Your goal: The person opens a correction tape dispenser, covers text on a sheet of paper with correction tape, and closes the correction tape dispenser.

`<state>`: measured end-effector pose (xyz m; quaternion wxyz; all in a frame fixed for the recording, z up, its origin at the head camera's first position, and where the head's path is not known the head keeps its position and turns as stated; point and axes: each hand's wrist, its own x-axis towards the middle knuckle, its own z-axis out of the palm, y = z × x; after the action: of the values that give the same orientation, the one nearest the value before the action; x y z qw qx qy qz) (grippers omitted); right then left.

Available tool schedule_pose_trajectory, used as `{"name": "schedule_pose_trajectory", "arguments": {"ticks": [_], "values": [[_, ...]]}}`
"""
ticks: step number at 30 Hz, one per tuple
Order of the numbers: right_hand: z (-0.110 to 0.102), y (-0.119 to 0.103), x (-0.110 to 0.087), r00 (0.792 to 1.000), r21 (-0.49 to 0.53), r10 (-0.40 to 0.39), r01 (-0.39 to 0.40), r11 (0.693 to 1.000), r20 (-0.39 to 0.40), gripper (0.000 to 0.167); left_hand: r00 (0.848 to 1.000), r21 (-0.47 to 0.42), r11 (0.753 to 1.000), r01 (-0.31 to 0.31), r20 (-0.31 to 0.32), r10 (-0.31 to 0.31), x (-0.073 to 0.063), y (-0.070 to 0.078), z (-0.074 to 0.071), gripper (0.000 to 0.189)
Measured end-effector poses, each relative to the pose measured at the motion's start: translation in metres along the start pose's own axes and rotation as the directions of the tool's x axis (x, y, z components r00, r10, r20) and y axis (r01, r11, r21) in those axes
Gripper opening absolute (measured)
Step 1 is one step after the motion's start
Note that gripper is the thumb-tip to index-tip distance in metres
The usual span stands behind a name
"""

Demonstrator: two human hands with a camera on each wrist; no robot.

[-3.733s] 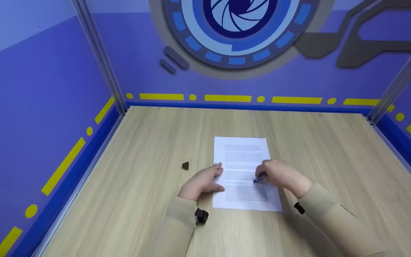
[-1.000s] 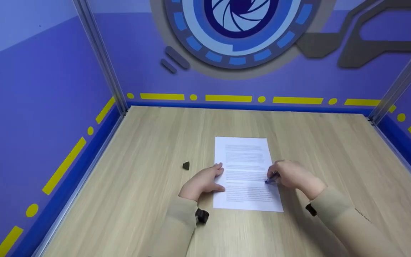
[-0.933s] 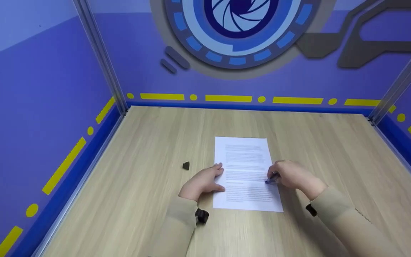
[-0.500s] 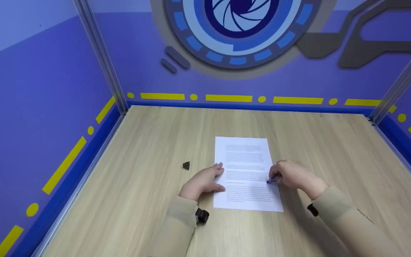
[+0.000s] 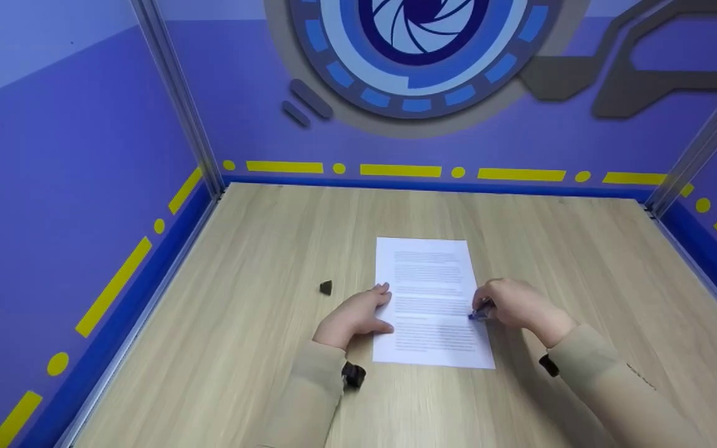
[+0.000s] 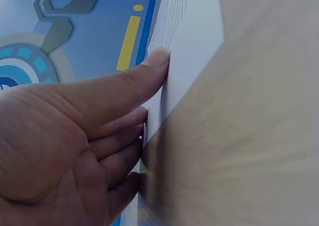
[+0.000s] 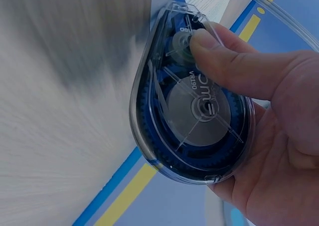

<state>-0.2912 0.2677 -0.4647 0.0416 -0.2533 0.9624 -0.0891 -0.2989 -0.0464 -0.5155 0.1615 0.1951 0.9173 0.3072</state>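
Note:
A printed sheet of paper [image 5: 427, 295] lies on the wooden table. My left hand [image 5: 353, 316] rests on its left margin, thumb and fingers spread along the edge; in the left wrist view the thumb [image 6: 124, 86] presses the sheet. My right hand [image 5: 517, 308] pinches a correction tape dispenser [image 7: 199, 106] with a clear case and blue inner parts. The dispenser's blue tip [image 5: 472, 317] points down at the paper, at the right end of a gap between printed paragraphs. Part of the case is hidden by my fingers in the head view.
A small dark wedge-shaped piece [image 5: 326, 287] lies on the table [image 5: 271, 249] left of the paper. Blue and purple panels [image 5: 234, 112] with yellow dashes enclose the table at the back and sides. Black wrist cameras [image 5: 353, 376] sit below the sleeve cuffs.
My right hand has carried the correction tape rightward across the sheet, from past its middle to near the right edge, slowing lately. The left hand and paper stay put.

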Motion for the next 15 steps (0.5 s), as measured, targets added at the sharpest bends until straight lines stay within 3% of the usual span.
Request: {"name": "schedule_pose_trajectory", "arguments": {"ticks": [15], "values": [[-0.0014, 0.0029, -0.0006, 1.000, -0.005, 0.015, -0.015, 1.000, 0.024, 0.024, 1.000, 0.002, 1.000, -0.012, -0.011, 0.012, -0.0001, -0.0002, 0.0010, 0.075]]}}
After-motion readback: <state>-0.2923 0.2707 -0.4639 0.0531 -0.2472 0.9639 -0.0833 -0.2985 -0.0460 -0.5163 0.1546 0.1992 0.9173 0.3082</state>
